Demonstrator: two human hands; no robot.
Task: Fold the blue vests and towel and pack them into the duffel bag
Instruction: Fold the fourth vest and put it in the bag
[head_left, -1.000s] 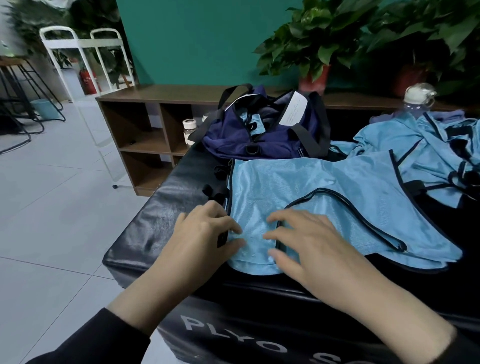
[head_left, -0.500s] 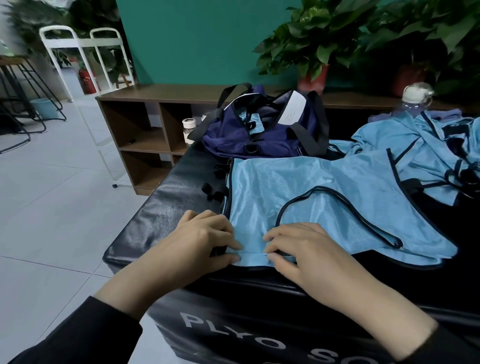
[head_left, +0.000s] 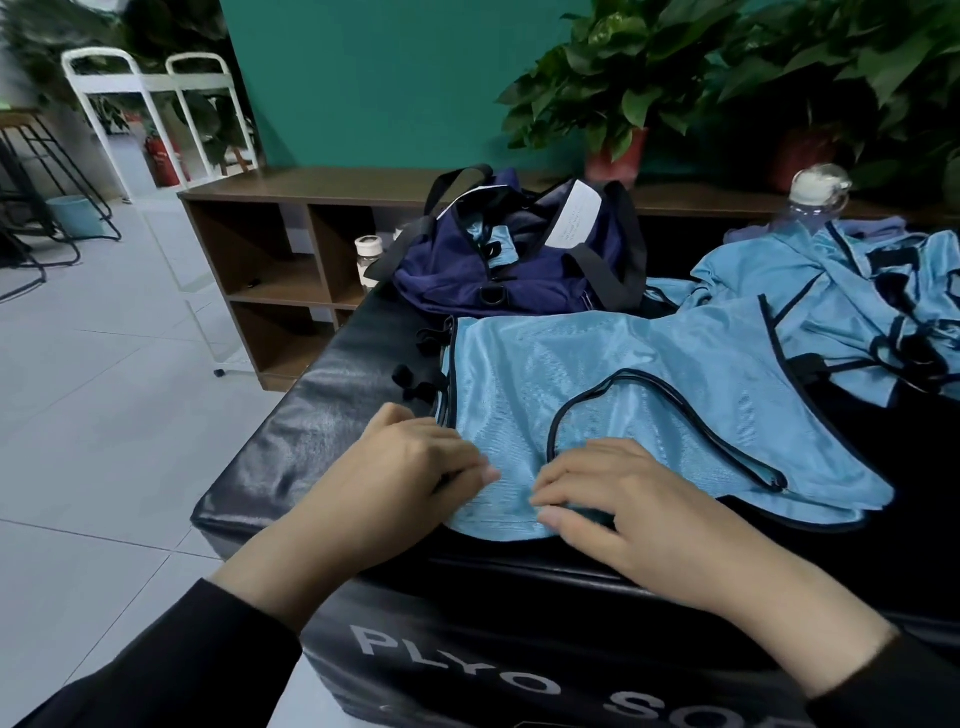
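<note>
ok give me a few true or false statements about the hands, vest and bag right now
1. Both hands rest on the near edge of the spread vest. True: the left hand is at its near left corner, the right hand just beside it.
2. The duffel bag is zipped shut. False: its top gapes open, with blue fabric showing inside.
3. More blue vests lie in a heap to the right. True.
4. The bag sits on the floor. False: it sits on the black pad, behind the vest.
5. The spread vest is already folded into a small square. False: it lies mostly flat and open.
</note>
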